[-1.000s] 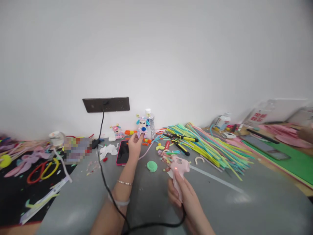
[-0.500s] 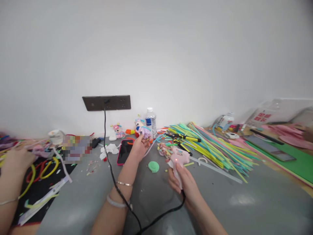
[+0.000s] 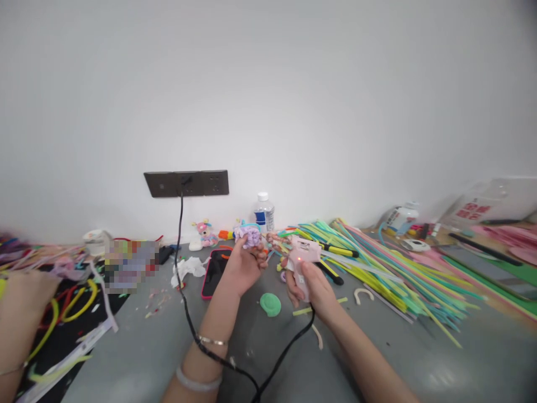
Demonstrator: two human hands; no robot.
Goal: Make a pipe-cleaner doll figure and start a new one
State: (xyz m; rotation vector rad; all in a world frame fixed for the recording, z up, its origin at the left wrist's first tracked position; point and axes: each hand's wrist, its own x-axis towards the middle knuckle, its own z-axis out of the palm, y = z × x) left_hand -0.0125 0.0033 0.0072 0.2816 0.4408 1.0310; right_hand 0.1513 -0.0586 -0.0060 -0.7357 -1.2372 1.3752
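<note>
My left hand (image 3: 244,267) is closed around a fuzzy lilac bundle of bent pipe cleaners (image 3: 250,236), with a blue strand over it. In my right hand (image 3: 312,285) is a pale pink hot glue gun (image 3: 305,252) with a small red light lit. Its nozzle end, crusted with colourful bits, points left toward the lilac bundle; whether they touch I cannot tell. From the gun's back sticks a clear glue stick (image 3: 361,266). A black cord (image 3: 274,366) runs from the handle toward the wall socket (image 3: 187,183). Below the hands lies a round green piece (image 3: 271,304).
Loose pipe cleaners (image 3: 386,263) spread at right, beside yellow-black pliers (image 3: 335,274). A bottle (image 3: 264,212) and a pink bear figure (image 3: 205,232) stand by the wall. A phone (image 3: 212,277) and crumpled tissue (image 3: 191,270) lie at left. Another person's hand (image 3: 27,296) is at far left.
The lilac bundle has turned in my left hand, and its figure-like front no longer shows plainly. The glue gun has come closer to it. The view has shifted slightly upward.
</note>
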